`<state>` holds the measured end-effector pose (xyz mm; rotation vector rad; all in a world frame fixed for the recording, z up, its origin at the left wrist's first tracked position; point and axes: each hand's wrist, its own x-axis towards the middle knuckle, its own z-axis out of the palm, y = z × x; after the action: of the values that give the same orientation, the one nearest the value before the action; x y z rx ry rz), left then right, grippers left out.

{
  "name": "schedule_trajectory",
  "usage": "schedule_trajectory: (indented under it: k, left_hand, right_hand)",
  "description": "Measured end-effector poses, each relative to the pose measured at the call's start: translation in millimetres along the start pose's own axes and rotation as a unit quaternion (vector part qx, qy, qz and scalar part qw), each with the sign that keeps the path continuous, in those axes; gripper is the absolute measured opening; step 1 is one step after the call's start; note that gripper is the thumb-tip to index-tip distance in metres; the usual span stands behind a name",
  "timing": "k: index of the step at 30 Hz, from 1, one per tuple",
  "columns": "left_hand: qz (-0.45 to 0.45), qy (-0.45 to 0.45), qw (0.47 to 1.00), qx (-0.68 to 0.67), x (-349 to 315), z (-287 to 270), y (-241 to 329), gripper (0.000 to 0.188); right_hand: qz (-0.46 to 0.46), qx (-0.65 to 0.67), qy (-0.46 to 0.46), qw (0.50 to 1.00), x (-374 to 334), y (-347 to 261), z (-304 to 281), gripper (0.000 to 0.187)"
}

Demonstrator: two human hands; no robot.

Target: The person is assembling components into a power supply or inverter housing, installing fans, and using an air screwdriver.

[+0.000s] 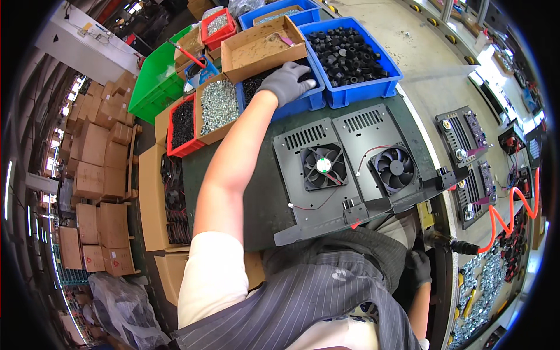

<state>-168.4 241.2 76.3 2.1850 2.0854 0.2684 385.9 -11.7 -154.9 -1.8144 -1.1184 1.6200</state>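
My left hand in a grey glove reaches over a blue bin of small black parts. Its fingers are apart, at the bin's right side below a cardboard tray; I see nothing held in them. My right hand, also gloved, hangs low at my right side by the bench edge, its fingers partly hidden. Before me lie two black slotted metal panels. On the left panel sits a square fan with a round label; another black fan with visible blades sits on the right one.
Black caps fill a blue bin at the back. Screws lie in a cardboard box beside a red bin. A power screwdriver with a coiled orange hose is at right. More fans fill a carton at left.
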Motion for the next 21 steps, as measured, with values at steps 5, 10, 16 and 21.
schedule_trajectory:
  k: [5, 10, 16, 21]
  left_hand:
    - [-0.096, -0.127, 0.986, 0.051, 12, -6, 2, 0.052]
    - [-0.083, -0.206, 0.975, 0.026, 9, -18, -5, 0.050]
    - [-0.181, -0.197, 0.931, -0.248, 11, -20, -20, 0.031]
    - [-0.271, -0.100, 0.771, -0.568, 4, -26, -44, 0.030]
  right_hand:
    - [0.038, 0.025, -0.007, 0.999, -17, -5, -15, 0.027]
    - [0.065, 0.055, -0.030, 0.996, -77, -56, -46, 0.026]
    - [0.083, 0.033, -0.098, 0.991, -109, -137, -81, 0.033]
    - [-0.051, 0.103, 0.100, 0.988, -75, -177, -87, 0.043]
